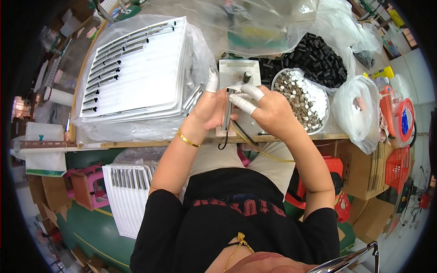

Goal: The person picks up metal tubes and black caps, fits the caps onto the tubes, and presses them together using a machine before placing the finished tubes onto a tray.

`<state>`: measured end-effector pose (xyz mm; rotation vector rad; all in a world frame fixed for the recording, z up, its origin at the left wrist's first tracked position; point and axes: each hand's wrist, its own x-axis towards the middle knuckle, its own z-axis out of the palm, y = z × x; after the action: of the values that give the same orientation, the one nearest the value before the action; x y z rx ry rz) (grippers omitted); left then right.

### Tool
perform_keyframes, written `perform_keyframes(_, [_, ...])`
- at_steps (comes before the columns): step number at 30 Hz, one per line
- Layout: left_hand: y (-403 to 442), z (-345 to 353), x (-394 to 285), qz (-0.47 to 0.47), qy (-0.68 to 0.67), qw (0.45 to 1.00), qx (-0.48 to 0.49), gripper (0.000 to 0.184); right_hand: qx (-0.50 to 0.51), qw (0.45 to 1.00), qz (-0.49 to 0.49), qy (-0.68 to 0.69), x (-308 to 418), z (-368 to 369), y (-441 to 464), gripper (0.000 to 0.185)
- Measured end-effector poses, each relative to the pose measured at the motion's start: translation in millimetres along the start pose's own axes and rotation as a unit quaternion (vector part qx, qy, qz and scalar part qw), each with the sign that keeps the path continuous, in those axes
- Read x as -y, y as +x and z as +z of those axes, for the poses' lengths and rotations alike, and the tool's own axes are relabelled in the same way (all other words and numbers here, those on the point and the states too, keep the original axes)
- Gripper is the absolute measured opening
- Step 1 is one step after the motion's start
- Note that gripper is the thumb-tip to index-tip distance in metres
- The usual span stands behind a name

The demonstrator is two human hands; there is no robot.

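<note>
Between the two hands a shiny metal tube stands nearly upright in the view, its dark end at the top. My left hand has the tube against its palm and fingers, with a white cover on the raised thumb. My right hand, with white finger covers, pinches at the tube's top end. Behind them lies a pale metal plate with a small dark cylinder on it. More shiny tubes lie just left of my left hand.
White foam sheets bearing rows of metal tubes lie at left. At right are a bowl of small silver discs, a heap of black parts and a clear plastic bag. A yellow hose crosses the table's front edge.
</note>
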<state>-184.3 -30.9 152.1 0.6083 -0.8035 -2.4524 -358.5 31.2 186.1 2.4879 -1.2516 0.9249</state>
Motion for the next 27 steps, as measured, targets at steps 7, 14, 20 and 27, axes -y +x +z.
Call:
perform_keyframes(7, [2.4,8.6,5.2,-0.093,-0.093,0.991,0.032,0.102,0.007,0.987,-0.141,-0.075,-4.9,2.2,-10.3,0.043])
perform_keyframes(14, [15.7,-14.2,18.5,0.177,0.334,0.891,-0.251,0.072,-0.167,0.899,0.349,0.207,-27.1,21.8,-19.1,0.025])
perform_keyframes(20, [39.8,-16.0,39.1,0.382,0.728,0.5,-0.272,0.055,-0.229,0.745,0.396,0.485,-27.4,55.8,-8.1,0.028])
perform_keyframes(27, [52.9,-28.3,50.1,0.433,0.713,0.475,-0.279,0.046,-0.149,0.94,0.245,0.185,-20.6,27.9,7.1,0.027])
